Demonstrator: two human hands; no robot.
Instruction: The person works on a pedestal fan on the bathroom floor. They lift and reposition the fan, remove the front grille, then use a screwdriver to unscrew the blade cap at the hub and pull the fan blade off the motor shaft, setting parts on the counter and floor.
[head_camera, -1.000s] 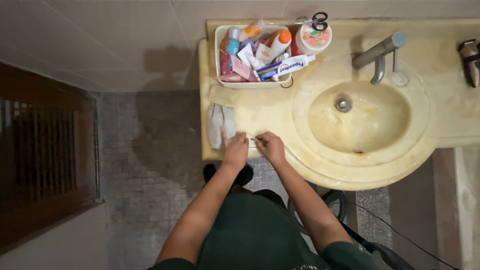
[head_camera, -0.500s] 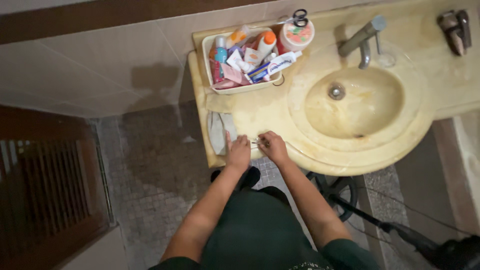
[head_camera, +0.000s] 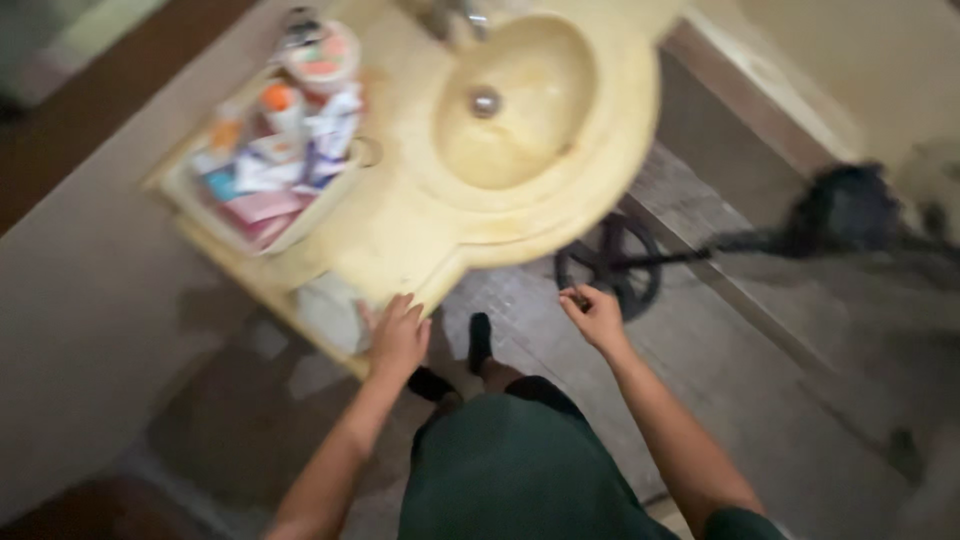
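My left hand (head_camera: 398, 333) rests with fingers spread on the front edge of the cream stone countertop (head_camera: 400, 215), beside a pale cloth (head_camera: 330, 310) that hangs over that edge. My right hand (head_camera: 595, 315) is off the counter, out over the floor, with fingers loosely curled; the view is too blurred to tell whether it pinches something small. The round basin (head_camera: 510, 105) with its metal drain lies beyond both hands.
A white basket (head_camera: 270, 170) packed with tubes, bottles and jars stands on the counter's left end. A dark round wheel-like object (head_camera: 610, 265) and a black cable lie on the tiled floor to the right. A wall runs along the left.
The view has swung and tilted hard. My right hand has left the counter edge and moved out to the right; my left hand stays at the edge by the cloth.
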